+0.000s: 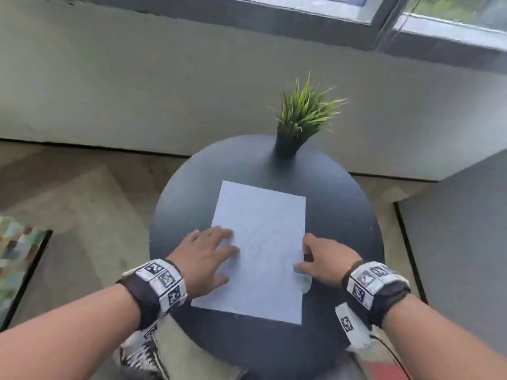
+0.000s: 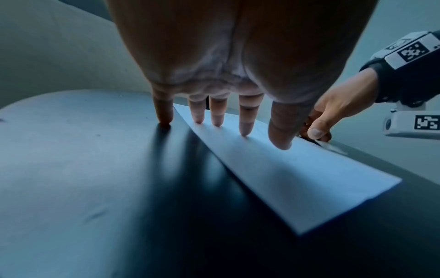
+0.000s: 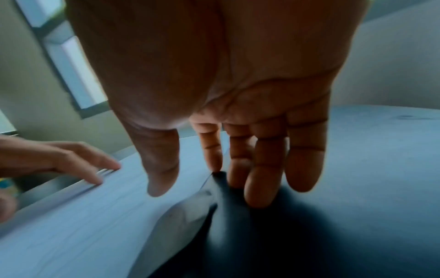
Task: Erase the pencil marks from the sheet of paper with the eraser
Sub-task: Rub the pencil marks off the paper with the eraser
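A white sheet of paper (image 1: 260, 215) lies on the round dark table (image 1: 345, 204); faint pencil marks (image 1: 258, 244) show near its middle. My left hand (image 1: 219, 256) rests flat on the sheet's left edge, fingers (image 2: 246, 120) spread and pressing down. My right hand (image 1: 306, 255) hovers at the sheet's right edge, its fingers (image 3: 259, 184) straight and pointing down at the table. A small whitish eraser (image 1: 306, 283) lies on the table under that hand, against the paper's edge (image 3: 188, 212). Neither hand holds it.
A small potted grass plant (image 1: 299, 119) stands at the table's far edge. A grey block (image 1: 452, 242) rises to the right of the table. Floor and a low wall with windows lie beyond.
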`<state>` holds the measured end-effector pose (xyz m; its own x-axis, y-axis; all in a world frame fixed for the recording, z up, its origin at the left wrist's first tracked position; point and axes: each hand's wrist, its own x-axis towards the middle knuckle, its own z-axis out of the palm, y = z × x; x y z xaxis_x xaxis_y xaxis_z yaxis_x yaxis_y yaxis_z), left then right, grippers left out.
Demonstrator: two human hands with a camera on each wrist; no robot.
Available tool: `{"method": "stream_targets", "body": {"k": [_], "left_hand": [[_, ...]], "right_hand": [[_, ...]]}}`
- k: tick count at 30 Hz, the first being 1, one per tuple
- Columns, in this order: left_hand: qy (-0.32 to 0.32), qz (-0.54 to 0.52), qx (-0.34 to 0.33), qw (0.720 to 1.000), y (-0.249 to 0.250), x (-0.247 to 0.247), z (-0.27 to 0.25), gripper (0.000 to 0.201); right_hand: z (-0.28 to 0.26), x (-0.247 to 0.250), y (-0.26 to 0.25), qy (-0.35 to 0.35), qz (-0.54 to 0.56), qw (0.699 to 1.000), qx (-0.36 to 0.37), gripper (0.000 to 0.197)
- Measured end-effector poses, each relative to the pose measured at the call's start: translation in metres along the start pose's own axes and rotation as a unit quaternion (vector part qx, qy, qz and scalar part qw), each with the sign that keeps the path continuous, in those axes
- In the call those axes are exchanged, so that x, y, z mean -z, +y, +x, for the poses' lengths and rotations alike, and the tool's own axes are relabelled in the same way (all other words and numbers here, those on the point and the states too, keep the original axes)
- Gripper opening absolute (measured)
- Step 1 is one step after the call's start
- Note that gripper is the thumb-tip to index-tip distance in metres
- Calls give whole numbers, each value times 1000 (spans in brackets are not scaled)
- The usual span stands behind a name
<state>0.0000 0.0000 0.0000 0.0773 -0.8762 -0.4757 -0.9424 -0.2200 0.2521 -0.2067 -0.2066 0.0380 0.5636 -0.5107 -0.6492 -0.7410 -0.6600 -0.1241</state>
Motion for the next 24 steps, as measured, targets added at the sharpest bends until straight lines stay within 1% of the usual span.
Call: {"method": "stream_targets", "body": {"k": [3,5,8,12,15,18,20,22,24], "left_hand": [[50,18,-7,999,-8,-18,0,72],[76,32,-9,997,-10,-31,0,71],[80,45,4,996,-6,-41,-3,70],[80,26,20,996,7,-54,-19,71],[70,19,32,997,19,-63,-39,71],[65,26,54,996,33,-62,-53,68],[86,31,61,994,47,-58,-55,67],[91,39,50,994,60,-54,-50,75],[67,40,39,996,66,-53,-41,88]], "right_hand": [[-1,-17,0,8,-30,999,-12,50],[-4,-28,2,11,-28,999,-16,49],[-9,-40,5,26,4,1000,-8,39],[-32,-51,13,84,58,994,49,24],[-62,-58,16,130,143,977,87,19],[-83,-68,18,137,227,957,115,27],[-87,-77,20,147,280,939,132,21],[-85,-88,16,147,329,922,138,13],[-82,-99,5,127,374,909,135,12]]}}
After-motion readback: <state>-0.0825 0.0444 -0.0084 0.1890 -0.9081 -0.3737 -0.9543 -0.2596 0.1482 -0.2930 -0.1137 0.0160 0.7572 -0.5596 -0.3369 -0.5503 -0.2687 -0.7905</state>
